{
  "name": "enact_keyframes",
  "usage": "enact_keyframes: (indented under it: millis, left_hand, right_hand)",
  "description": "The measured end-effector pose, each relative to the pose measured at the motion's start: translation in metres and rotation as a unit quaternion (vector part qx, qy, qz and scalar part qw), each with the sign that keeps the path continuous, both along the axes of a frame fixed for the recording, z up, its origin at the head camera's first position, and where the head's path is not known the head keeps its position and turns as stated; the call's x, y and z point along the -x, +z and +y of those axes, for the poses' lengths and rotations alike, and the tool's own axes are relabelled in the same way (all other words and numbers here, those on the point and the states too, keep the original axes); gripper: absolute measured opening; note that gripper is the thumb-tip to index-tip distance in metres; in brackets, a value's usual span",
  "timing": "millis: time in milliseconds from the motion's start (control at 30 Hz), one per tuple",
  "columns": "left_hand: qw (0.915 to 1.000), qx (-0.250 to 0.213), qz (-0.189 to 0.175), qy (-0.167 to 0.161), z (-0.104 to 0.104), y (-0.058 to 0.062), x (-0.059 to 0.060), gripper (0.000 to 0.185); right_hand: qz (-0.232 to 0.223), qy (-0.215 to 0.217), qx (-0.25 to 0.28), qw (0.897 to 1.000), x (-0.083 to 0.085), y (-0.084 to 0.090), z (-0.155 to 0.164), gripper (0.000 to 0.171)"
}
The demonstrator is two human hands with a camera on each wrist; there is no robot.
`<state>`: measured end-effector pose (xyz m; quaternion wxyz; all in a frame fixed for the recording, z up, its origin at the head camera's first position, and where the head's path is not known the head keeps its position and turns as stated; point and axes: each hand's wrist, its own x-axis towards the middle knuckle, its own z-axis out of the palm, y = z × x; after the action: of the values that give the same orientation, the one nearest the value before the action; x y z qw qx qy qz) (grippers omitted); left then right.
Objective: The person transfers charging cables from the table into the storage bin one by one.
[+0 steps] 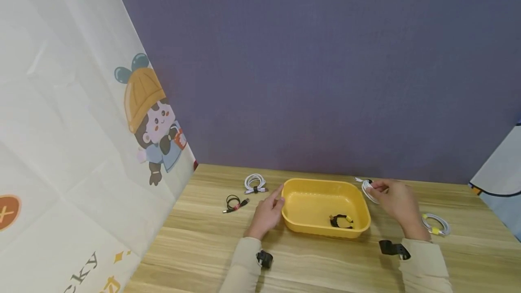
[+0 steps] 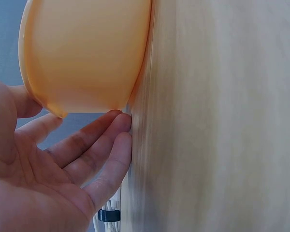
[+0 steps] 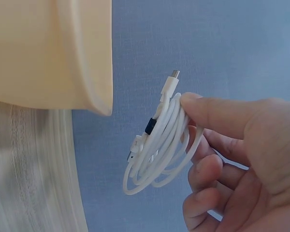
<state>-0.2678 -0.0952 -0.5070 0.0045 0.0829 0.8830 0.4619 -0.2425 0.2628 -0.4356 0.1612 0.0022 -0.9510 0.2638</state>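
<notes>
The right hand (image 1: 400, 201) pinches a coiled white cable (image 3: 160, 139) between thumb and index finger, the tips close together; the index fingertip is hidden behind the strands, and the other fingers curl loosely below. A black tie (image 3: 151, 126) binds the coil and one metal plug (image 3: 174, 74) points clear of it. The coil hangs just beyond the right end of the yellow tray (image 1: 309, 203), apart from it; in the head view the fingers cover part of the loop.

The left hand (image 1: 266, 214) is spread, thumb and fingers apart, touching the tray's left end. Whether it presses or merely rests there cannot be told.

Inside the tray, toward the right, lies a small black cable (image 1: 334, 221) with yellow on it, its ends hard to make out. Left of the tray on the wooden table (image 1: 325, 268) are a white looped cable (image 1: 255, 189), mostly blocked by the hand in the left wrist view, and a thin black cable (image 1: 230, 210). Near the right forearm lies a pale cable with yellow ties (image 1: 447, 227).
</notes>
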Motion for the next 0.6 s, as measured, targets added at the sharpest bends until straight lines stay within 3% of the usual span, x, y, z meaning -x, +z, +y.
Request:
enact_keyframes:
  millis: [600]
  left_hand:
    - [0.9999, -0.008, -0.013, 0.0, 0.0, 0.0, -0.001, 0.048]
  right_hand:
    - [-0.035, 0.017, 0.014, 0.999, -0.001, 0.007, -0.013, 0.026]
